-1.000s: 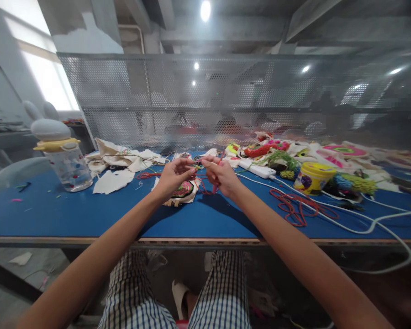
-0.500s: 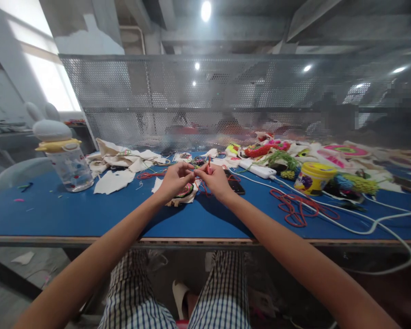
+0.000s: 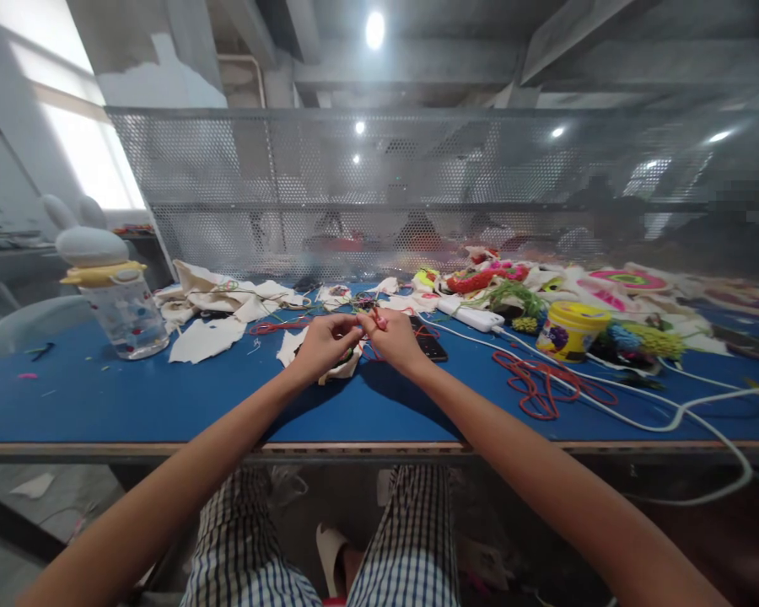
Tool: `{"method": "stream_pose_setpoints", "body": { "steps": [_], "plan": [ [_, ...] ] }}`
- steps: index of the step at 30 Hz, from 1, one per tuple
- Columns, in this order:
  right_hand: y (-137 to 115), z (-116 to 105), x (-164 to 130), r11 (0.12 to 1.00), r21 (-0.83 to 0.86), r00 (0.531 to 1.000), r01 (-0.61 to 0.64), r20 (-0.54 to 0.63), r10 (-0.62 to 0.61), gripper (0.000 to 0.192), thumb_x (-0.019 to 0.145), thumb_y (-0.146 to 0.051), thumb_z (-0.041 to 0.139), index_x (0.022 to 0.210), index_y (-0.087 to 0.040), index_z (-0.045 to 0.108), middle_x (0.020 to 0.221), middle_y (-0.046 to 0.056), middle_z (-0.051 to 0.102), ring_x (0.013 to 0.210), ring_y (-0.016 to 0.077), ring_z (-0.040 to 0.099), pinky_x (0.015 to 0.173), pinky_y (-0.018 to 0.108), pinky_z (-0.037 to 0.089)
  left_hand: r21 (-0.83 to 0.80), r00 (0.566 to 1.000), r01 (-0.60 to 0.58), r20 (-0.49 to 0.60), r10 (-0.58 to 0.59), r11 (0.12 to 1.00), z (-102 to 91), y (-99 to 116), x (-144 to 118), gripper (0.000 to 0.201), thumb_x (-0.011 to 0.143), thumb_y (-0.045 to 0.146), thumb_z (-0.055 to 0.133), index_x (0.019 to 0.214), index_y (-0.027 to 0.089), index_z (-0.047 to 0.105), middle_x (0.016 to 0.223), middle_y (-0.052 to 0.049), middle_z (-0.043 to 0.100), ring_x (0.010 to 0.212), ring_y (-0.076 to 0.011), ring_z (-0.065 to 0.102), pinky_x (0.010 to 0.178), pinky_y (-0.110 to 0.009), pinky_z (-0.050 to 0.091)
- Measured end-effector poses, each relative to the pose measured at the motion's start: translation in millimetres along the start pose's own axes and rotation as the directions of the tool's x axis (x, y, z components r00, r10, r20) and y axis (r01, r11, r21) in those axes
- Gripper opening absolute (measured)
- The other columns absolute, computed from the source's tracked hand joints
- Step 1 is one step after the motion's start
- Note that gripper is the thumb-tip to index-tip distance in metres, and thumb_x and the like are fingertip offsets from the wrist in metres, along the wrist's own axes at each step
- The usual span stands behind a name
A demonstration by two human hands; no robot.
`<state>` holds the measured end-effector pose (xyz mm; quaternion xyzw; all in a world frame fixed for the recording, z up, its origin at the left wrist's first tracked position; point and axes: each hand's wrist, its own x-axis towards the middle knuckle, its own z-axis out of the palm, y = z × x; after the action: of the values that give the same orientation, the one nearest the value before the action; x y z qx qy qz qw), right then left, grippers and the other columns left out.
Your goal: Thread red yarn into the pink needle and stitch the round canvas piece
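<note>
The left hand [image 3: 321, 344] and right hand [image 3: 395, 339] meet fingertip to fingertip above the blue table [image 3: 164, 405], both pinched on a small pink-red tool [image 3: 379, 320] and what looks like a strand of red yarn [image 3: 372, 347] running from it; exactly how each finger grips is too small to tell. Directly under the left hand lies a white cloth piece with dark and coloured tufting [image 3: 341, 361], partly hidden by the knuckles. Just beyond the right hand rests a dark phone [image 3: 427, 346]. Farther to the right, a loose tangle of red cord [image 3: 544, 388] and a white cable [image 3: 638, 417] sprawl across the surface, with a yellow tub [image 3: 569, 329] behind them. Well off to the left stands a clear bottle with a yellow lid [image 3: 123, 308], beside scraps of white fabric [image 3: 208, 335]. The pinch is fine and both hands crowd one spot, so the yarn could slip free or snag on the cloth below; a sweeping right forearm might drag the cord or cable.
</note>
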<state>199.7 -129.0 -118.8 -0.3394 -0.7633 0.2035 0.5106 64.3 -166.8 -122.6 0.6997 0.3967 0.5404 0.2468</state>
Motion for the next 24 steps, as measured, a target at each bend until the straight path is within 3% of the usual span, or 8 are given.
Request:
{"method": "stream_pose_setpoints", "body": {
  "steps": [6, 13, 18, 24],
  "plan": [
    [7, 4, 3, 0.99, 0.134, 0.999, -0.034, -0.005, 0.035, 0.044, 0.073, -0.047, 0.055, 0.047, -0.021, 0.031, 0.046, -0.006, 0.03, 0.05, 0.0091, 0.028, 0.052, 0.025, 0.023, 0.134, 0.993, -0.087, -0.073, 0.097, 0.987, 4.2, -5, -1, 0.016, 0.072, 0.028, 0.059, 0.067, 0.015, 0.064, 0.057, 0.0, 0.057, 0.051, -0.0115, 0.049, 0.048, -0.021, 0.039],
    [1, 5, 0, 0.916, 0.37, 0.986, -0.154, 0.118, 0.118, 0.051, 0.067, -0.062, 0.057, 0.047, -0.02, 0.034, 0.044, -0.008, 0.028, 0.043, 0.0063, 0.025, 0.043, 0.023, 0.02, 0.244, 0.958, -0.171, -0.185, 0.219, 0.955, 10.3, 2, -7, 0.01, 0.073, 0.021, 0.056, 0.066, 0.016, 0.06, 0.063, 0.0, 0.057, 0.06, -0.0129, 0.052, 0.057, -0.023, 0.043],
    [-6, 2, -2, 0.804, 0.503, 0.942, -0.316, 0.268, 0.203, 0.049, 0.073, -0.065, 0.049, 0.056, -0.021, 0.037, 0.039, -0.009, 0.029, 0.032, 0.0053, 0.023, 0.034, 0.022, 0.017, 0.211, 0.931, -0.198, -0.264, 0.251, 0.957, 5.4, 5, -4, 0.01, 0.075, 0.022, 0.057, 0.067, 0.015, 0.059, 0.065, 0.0, 0.059, 0.058, -0.0112, 0.053, 0.057, -0.022, 0.043],
    [-11, 0, -2, 0.69, 0.581, 0.883, -0.432, 0.427, 0.193, 0.034, 0.072, -0.05, 0.06, 0.072, -0.02, 0.045, 0.047, -0.01, 0.04, 0.031, 0.0032, 0.024, 0.033, 0.019, 0.018, 0.042, 0.929, -0.218, -0.296, 0.22, 0.975, -3.2, 9, -1, 0.013, 0.078, 0.028, 0.058, 0.075, 0.016, 0.061, 0.07, 0.0, 0.063, 0.066, -0.012, 0.058, 0.065, -0.023, 0.046]
  ]
}}
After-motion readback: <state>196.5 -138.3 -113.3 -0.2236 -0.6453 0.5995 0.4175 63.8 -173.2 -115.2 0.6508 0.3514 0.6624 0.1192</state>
